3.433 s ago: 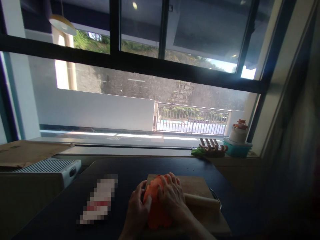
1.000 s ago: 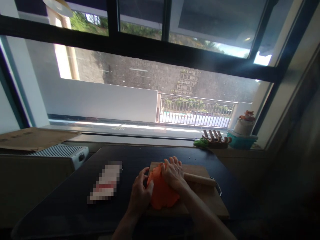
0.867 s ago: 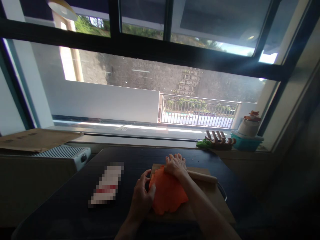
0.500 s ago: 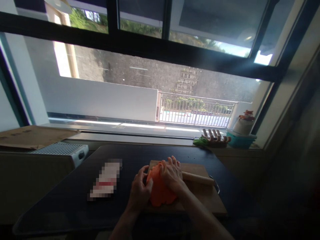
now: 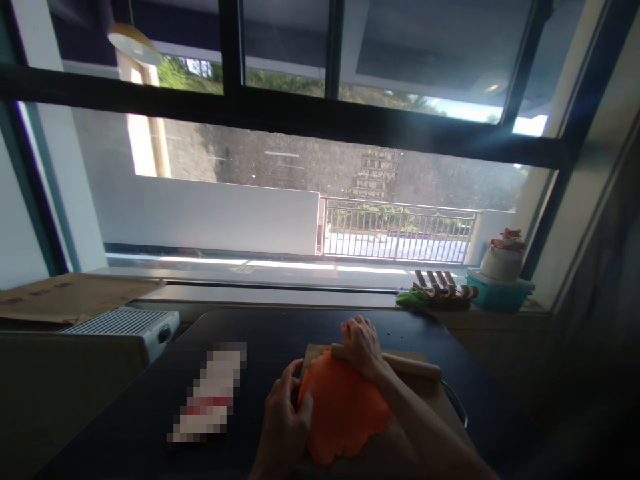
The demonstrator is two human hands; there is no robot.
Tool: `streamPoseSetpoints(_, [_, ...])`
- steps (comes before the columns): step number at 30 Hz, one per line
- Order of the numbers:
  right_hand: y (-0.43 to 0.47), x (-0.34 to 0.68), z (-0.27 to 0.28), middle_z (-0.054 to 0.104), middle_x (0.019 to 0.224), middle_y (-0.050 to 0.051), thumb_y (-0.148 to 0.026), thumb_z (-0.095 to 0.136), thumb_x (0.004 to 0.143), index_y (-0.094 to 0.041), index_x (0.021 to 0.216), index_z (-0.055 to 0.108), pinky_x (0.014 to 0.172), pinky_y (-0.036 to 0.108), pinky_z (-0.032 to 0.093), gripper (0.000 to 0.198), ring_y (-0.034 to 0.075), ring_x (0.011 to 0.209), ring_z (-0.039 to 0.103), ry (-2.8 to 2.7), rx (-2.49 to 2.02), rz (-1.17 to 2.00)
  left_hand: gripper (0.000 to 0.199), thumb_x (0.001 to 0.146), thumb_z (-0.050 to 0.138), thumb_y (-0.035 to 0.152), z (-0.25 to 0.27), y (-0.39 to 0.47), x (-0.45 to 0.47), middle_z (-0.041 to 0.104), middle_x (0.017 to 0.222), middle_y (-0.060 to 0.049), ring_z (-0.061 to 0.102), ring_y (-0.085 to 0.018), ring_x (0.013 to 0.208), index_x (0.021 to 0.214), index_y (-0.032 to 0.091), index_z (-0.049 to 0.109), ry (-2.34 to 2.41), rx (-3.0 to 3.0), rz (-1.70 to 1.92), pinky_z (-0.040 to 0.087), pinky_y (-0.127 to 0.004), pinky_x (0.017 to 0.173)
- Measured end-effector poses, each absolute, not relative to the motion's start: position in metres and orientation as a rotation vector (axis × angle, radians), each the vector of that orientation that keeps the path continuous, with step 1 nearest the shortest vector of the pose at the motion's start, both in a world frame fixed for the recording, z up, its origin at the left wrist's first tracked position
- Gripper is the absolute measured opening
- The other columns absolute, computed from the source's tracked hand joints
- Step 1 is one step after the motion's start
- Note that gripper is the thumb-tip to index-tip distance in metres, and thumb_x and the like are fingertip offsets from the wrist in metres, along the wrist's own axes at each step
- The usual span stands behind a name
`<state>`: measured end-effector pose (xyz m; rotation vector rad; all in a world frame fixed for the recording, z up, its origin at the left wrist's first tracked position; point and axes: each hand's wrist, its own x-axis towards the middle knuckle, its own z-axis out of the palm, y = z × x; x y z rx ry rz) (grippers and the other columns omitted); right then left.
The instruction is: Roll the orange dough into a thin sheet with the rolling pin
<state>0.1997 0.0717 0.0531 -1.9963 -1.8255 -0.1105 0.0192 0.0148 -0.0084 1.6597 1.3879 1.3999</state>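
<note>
A flattened sheet of orange dough (image 5: 343, 410) lies on a wooden board (image 5: 440, 407) on the dark table (image 5: 150, 413). My right hand (image 5: 361, 344) presses down on the dough's far edge, fingers curled, close to a wooden rolling pin (image 5: 413, 365) that lies across the board behind it. At the dough's left edge my left hand (image 5: 286, 415) rests with its thumb against the sheet and its fingers spread on the board's side. My right forearm crosses over the dough's right part.
A blurred white and red packet (image 5: 210, 393) lies left of the board. A white appliance (image 5: 125, 325) and cardboard (image 5: 65, 297) sit at the left. On the window sill at right are a wooden rack (image 5: 443, 288), a green item (image 5: 409, 298) and a teal box (image 5: 500, 293).
My right hand has pushed forward to the dough's far edge, and the dough has spread out flatter and wider. The left hand has stayed at the left edge. The view has shifted.
</note>
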Motion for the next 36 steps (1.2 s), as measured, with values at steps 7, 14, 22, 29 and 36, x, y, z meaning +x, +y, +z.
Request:
streamPoseSetpoints(7, [0.043,0.213,0.035,0.067,0.088,0.005,-0.033,0.031,0.100,-0.021,0.084,0.064,0.082,0.031,0.036,0.038,0.020,0.089,0.057,-1.990,-1.916,-0.300,0.052,0.072,0.051,0.037,-0.005,0.014,0.021,0.065,0.081,-0.006,0.065,-0.024,0.078,0.120,0.016,0.056,1.416,1.719,1.377,0.053,-0.040,0.074])
streamPoseSetpoints(14, [0.037,0.181,0.042,0.068,0.087,0.005,-0.032,0.035,0.098,-0.023,0.084,0.065,0.075,0.029,0.037,0.034,0.020,0.086,0.060,-2.041,-1.881,-0.177,0.052,0.068,0.052,0.035,-0.009,0.018,0.022,0.063,0.072,-0.003,0.064,-0.024,0.073,0.116,0.017,0.058,1.512,1.777,1.450,0.053,-0.041,0.076])
streamPoseSetpoints(22, [0.081,0.162,0.056,0.060,0.116,0.014,-0.041,0.030,0.096,-0.018,0.105,0.065,0.096,0.041,0.032,0.043,0.027,0.113,0.049,-1.921,-2.022,-0.058,0.057,0.071,0.049,0.035,-0.001,0.012,0.022,0.065,0.078,-0.005,0.065,-0.025,0.077,0.124,0.013,0.053,1.505,1.777,1.337,0.052,-0.042,0.077])
streamPoseSetpoints(29, [0.072,0.158,0.050,0.058,0.123,0.012,-0.048,0.026,0.095,-0.021,0.111,0.065,0.096,0.044,0.034,0.049,0.029,0.118,0.048,-1.938,-2.081,0.060,0.055,0.071,0.050,0.033,0.003,0.009,0.022,0.065,0.076,-0.004,0.065,-0.024,0.076,0.123,0.014,0.054,1.463,1.766,1.360,0.053,-0.038,0.072])
streamPoseSetpoints(36, [0.058,0.154,0.048,0.043,0.143,0.013,-0.049,0.024,0.095,-0.020,0.128,0.055,0.107,0.045,0.021,0.054,0.029,0.135,0.029,-1.982,-2.048,0.039,0.055,0.073,0.048,0.031,0.005,0.008,0.023,0.064,0.081,-0.005,0.064,-0.024,0.080,0.125,0.013,0.052,1.504,1.799,1.309,0.052,-0.041,0.079])
